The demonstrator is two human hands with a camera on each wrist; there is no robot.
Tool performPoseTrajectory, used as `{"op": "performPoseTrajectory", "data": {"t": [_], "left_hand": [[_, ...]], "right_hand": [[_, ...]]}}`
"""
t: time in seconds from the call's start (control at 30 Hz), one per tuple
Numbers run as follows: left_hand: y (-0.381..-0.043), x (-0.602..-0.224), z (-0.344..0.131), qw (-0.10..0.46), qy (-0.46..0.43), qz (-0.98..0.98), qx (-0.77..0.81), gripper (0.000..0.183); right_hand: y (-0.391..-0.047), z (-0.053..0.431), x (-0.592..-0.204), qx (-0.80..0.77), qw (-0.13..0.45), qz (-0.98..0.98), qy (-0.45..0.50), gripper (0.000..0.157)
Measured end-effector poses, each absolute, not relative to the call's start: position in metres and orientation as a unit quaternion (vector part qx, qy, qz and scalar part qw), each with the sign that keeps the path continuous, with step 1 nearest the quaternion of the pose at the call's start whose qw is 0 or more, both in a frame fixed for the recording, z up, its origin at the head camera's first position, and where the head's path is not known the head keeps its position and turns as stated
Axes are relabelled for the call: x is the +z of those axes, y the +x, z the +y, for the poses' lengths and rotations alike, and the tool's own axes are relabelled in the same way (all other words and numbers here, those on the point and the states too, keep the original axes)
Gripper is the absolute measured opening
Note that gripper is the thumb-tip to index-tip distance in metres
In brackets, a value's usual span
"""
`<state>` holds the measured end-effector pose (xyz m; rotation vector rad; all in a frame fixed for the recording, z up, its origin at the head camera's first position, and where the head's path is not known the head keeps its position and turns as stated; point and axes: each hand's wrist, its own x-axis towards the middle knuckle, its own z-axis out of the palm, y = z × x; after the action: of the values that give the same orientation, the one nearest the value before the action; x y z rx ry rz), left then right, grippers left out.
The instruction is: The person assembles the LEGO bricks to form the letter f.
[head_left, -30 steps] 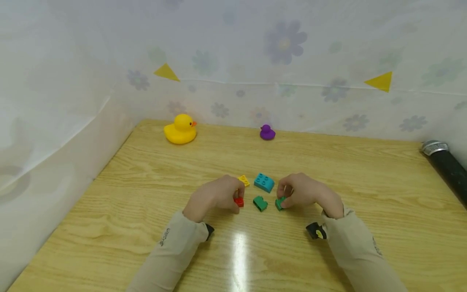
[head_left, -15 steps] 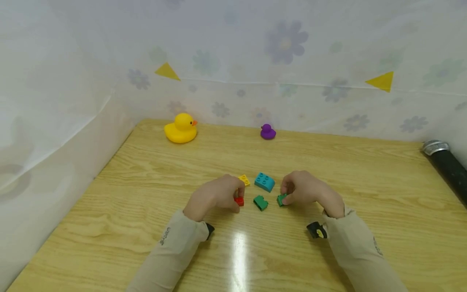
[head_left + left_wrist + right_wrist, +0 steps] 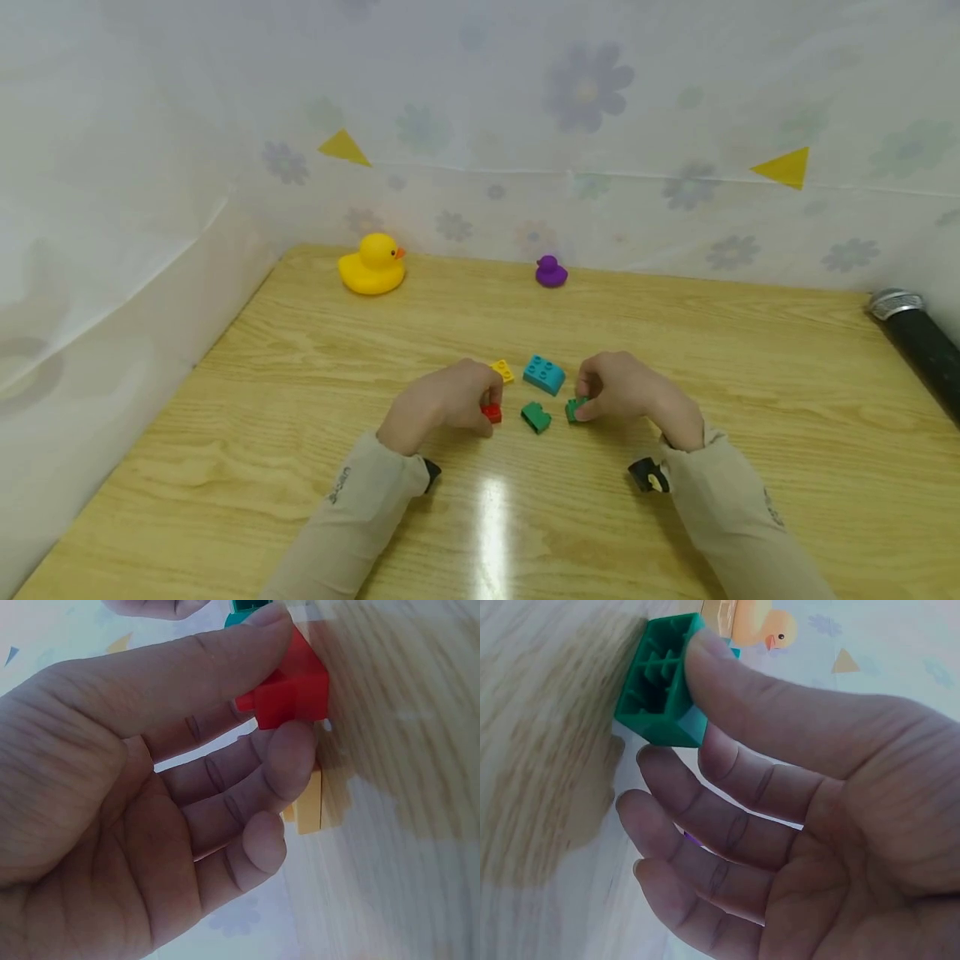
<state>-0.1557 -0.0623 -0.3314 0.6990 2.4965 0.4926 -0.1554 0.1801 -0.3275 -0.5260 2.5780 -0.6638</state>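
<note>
In the head view, my left hand (image 3: pixel 450 398) pinches a red toy brick (image 3: pixel 492 414) just above or on the tabletop. The left wrist view shows the thumb along one side of that red brick (image 3: pixel 300 686), with the other fingers curled on the far side. To the right, my right hand (image 3: pixel 626 387) pinches a green toy brick (image 3: pixel 573 410) between thumb and fingers. Its hollow underside faces the right wrist camera (image 3: pixel 656 675). Between the hands lies a second green brick (image 3: pixel 536 417) on its side. Behind it sit a blue brick (image 3: pixel 543 375) and a partly hidden yellow brick (image 3: pixel 503 372).
A yellow rubber duck (image 3: pixel 372 265) and a small purple duck (image 3: pixel 551 272) stand at the back of the wooden table (image 3: pixel 315 333). At the right edge lies a black microphone (image 3: pixel 918 337). A flowered white curtain (image 3: pixel 480 100) hangs behind.
My right hand, with its green brick, has shifted slightly away from me, then slightly left. The left hand and red brick have stayed put, as have the loose bricks.
</note>
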Motion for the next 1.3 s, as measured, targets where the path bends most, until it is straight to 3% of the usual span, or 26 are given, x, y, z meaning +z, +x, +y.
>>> {"op": "performPoseTrajectory", "data": {"t": [0.83, 1.3], "left_hand": [[-0.156, -0.330, -0.062, 0.249, 0.259, 0.915, 0.183, 0.019], [-0.166, -0.328, -0.078, 0.244, 0.276, 0.896, 0.246, 0.022]], "right_hand": [[-0.155, 0.179, -0.329, -0.234, 0.232, 0.916, -0.230, 0.033], [-0.154, 0.181, -0.322, -0.254, 0.233, 0.910, -0.229, 0.024]]}}
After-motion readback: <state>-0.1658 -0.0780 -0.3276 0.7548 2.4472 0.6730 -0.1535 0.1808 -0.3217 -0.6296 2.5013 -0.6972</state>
